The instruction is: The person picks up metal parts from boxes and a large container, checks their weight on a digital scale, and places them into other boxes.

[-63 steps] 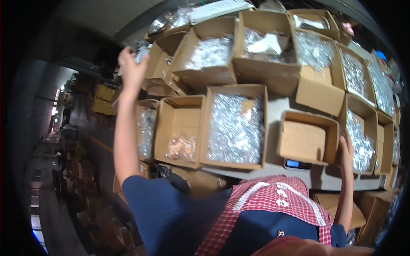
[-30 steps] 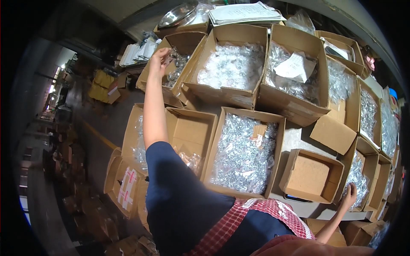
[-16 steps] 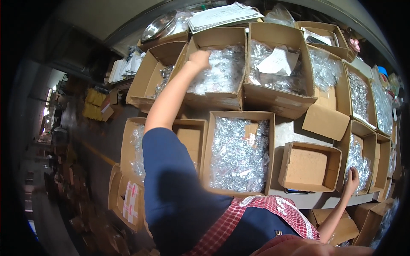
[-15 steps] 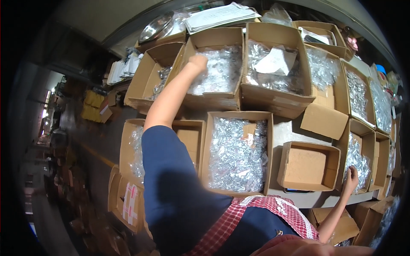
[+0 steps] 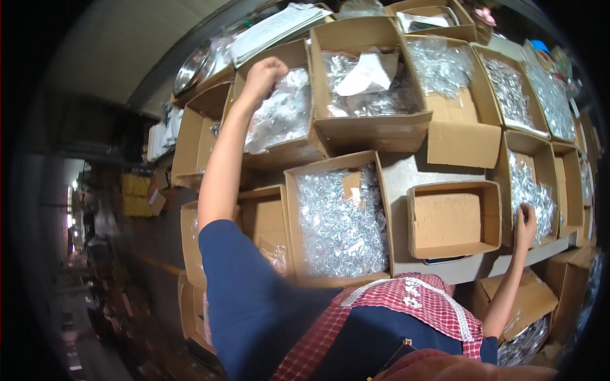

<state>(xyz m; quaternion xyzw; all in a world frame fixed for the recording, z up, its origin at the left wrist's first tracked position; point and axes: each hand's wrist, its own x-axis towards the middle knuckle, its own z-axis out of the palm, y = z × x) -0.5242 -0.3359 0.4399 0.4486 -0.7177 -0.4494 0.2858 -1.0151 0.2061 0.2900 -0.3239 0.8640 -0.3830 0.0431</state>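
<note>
My left hand (image 5: 264, 79) is over the left part of a cardboard box (image 5: 323, 147) at the far left, its fingers curled inward in a pinch. Clear plastic packets (image 5: 279, 113) fill that box, right below the fingertips. Whatever the pinch holds, if anything, is too small to make out. On the right, my right hand (image 5: 525, 227) is at the near end of a narrow box holding small shiny packets (image 5: 530, 195). Its fingers are drawn together against the packets, and their tips are partly hidden.
In front of me is a box of many small silvery packets (image 5: 337, 222). A shallow carton (image 5: 454, 219) with a bare inside is to its right. Behind stands a tall box (image 5: 375, 130) with a white paper (image 5: 367, 75) on its packets. Stacked papers (image 5: 276, 32) lie at the back.
The view has swung right, shifting most boxes leftward and up in the picture. My left hand has lifted slightly, fingers now showing curled; my right hand stays at the small shiny packets.
</note>
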